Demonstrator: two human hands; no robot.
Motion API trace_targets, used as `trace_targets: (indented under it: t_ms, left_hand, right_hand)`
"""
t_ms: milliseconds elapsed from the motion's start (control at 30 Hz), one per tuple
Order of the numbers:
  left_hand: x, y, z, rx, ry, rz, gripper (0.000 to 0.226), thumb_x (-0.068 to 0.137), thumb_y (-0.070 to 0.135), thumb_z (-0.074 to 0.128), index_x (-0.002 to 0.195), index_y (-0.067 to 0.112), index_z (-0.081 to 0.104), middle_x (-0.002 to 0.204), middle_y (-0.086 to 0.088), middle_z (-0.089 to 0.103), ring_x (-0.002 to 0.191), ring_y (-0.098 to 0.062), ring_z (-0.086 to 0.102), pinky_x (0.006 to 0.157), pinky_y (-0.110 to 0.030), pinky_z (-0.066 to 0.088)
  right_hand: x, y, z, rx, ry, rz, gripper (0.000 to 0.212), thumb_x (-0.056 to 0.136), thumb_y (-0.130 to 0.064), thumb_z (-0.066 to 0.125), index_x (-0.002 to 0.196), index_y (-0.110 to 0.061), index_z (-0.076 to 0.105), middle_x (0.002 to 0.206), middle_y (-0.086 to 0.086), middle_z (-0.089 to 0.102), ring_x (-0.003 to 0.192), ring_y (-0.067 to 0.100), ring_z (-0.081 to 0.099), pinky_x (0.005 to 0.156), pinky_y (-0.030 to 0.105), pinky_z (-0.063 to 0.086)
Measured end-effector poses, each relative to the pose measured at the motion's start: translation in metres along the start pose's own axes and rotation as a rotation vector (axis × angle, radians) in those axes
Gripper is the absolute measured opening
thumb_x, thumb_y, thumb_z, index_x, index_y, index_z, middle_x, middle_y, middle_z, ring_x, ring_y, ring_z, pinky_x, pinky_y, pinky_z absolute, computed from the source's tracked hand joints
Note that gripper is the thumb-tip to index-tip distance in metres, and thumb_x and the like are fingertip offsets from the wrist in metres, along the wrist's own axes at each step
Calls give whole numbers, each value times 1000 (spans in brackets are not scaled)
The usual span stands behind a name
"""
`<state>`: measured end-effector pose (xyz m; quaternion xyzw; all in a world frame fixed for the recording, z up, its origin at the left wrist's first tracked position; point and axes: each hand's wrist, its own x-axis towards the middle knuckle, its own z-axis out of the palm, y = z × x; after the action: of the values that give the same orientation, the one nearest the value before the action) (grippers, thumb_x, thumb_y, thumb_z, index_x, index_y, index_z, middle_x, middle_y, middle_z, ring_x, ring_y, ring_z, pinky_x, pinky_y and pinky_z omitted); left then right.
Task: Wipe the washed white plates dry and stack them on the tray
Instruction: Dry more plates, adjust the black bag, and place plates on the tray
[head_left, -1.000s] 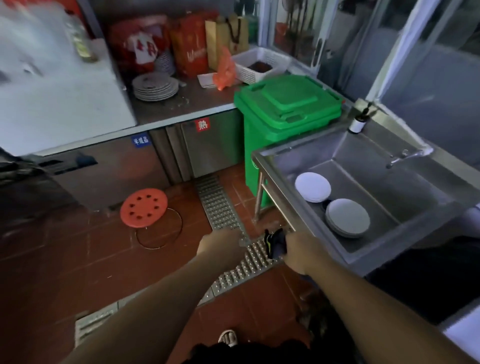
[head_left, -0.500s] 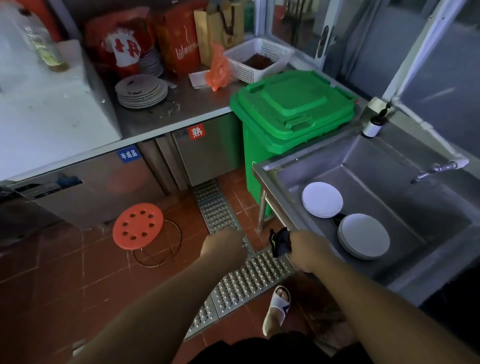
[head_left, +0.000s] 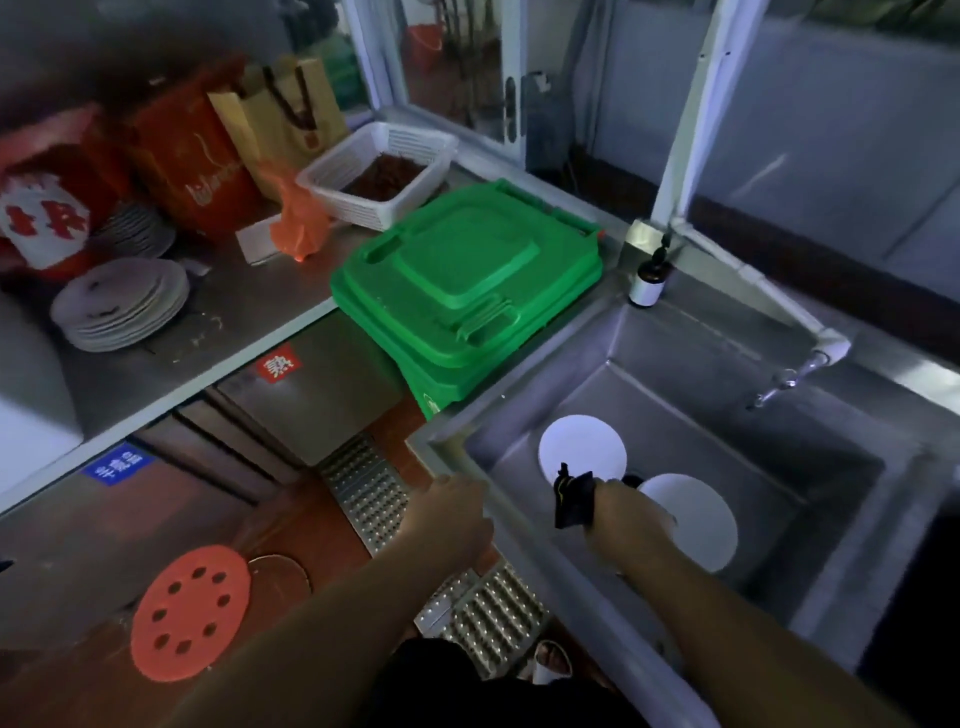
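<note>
Right hand (head_left: 626, 514), pinching a dark cloth (head_left: 571, 499), has moved over the sink (head_left: 597, 332) above the white plates (head_left: 582, 447); left hand (head_left: 457, 512), grip unclear, beside the sink rim; wiping imminent.

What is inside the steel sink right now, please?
Two piles of white plates lie in the sink; the right hand, holding a dark cloth, hides the spot between them.

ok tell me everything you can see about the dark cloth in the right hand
The dark cloth looks black, soft and crumpled, bunched into a small wad with a pointed corner sticking up. The right hand grips it, most of it hidden in the fist, above the steel sink and two round white plates. Wet or dry: cannot tell.
</note>
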<state>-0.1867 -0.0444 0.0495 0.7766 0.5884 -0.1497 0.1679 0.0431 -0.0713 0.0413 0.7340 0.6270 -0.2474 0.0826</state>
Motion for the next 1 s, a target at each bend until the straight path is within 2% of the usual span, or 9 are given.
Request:
trace_targets:
  t_ms: [133, 267, 333, 433, 567, 667, 800, 1000]
  left_hand:
    - [57, 10, -6, 72, -38, 130, 43, 95, 40, 51, 134, 23, 52, 135, -4, 55, 125, -31, 58, 99, -45, 48]
    - [114, 17, -12, 176, -68, 300, 39, 98, 42, 49, 131, 22, 52, 132, -4, 57, 124, -29, 57, 98, -46, 48]
    - [141, 15, -12, 183, -87, 384, 40, 97, 44, 46, 130, 23, 53, 131, -3, 58, 121, -27, 57, 99, -47, 49]
    - [180, 6, -7, 192, -111, 494, 42, 97, 42, 46, 135, 26, 53, 133, -1, 59, 121, -27, 58, 100, -44, 49]
    - [219, -2, 1, 258, -127, 627, 41, 97, 44, 49, 133, 26, 56, 129, 0, 60, 116, -26, 60, 95, -42, 51]
    - [236, -3, 5, 296, -176, 656, 42, 94, 40, 54, 133, 26, 58, 127, -1, 61, 114, -27, 61, 91, -44, 52]
    - [255, 3, 14, 308, -230, 688, 35, 91, 31, 56, 125, 22, 61, 119, -2, 64, 106, -28, 64, 84, -40, 53]
    - [285, 16, 34, 197, -392, 558, 42, 91, 30, 54, 132, 21, 57, 129, -5, 62, 113, -30, 61, 91, -45, 55]
  right_hand:
    - [22, 20, -4, 65, -42, 131, 25, 96, -26, 57, 120, -24, 62, 111, 6, 69, 99, 33, 69, 81, 45, 58]
    - [34, 30, 3, 144, -26, 304, 24, 94, -19, 52, 114, -24, 64, 102, 0, 69, 93, 29, 70, 80, 50, 61]
    - [42, 29, 7, 192, -25, 377, 25, 95, -20, 50, 116, -23, 63, 105, -1, 66, 94, 29, 69, 83, 52, 60]
    - [55, 21, 16, 244, -14, 518, 26, 99, -20, 49, 123, -21, 61, 113, 1, 67, 98, 29, 70, 83, 49, 61]
    - [68, 5, 31, 357, -26, 663, 22, 99, -20, 52, 117, -22, 64, 102, 0, 71, 88, 25, 71, 77, 44, 63]
    - [71, -2, 37, 431, -59, 743, 19, 98, -19, 54, 112, -23, 65, 97, 0, 72, 85, 23, 71, 77, 42, 63]
    - [74, 3, 52, 525, -63, 800, 22, 95, -18, 55, 113, -25, 64, 92, -3, 69, 83, 20, 69, 75, 40, 62]
    - [92, 26, 82, 595, -78, 855, 18, 99, -16, 54, 113, -17, 65, 86, -2, 63, 78, 20, 64, 71, 34, 53]
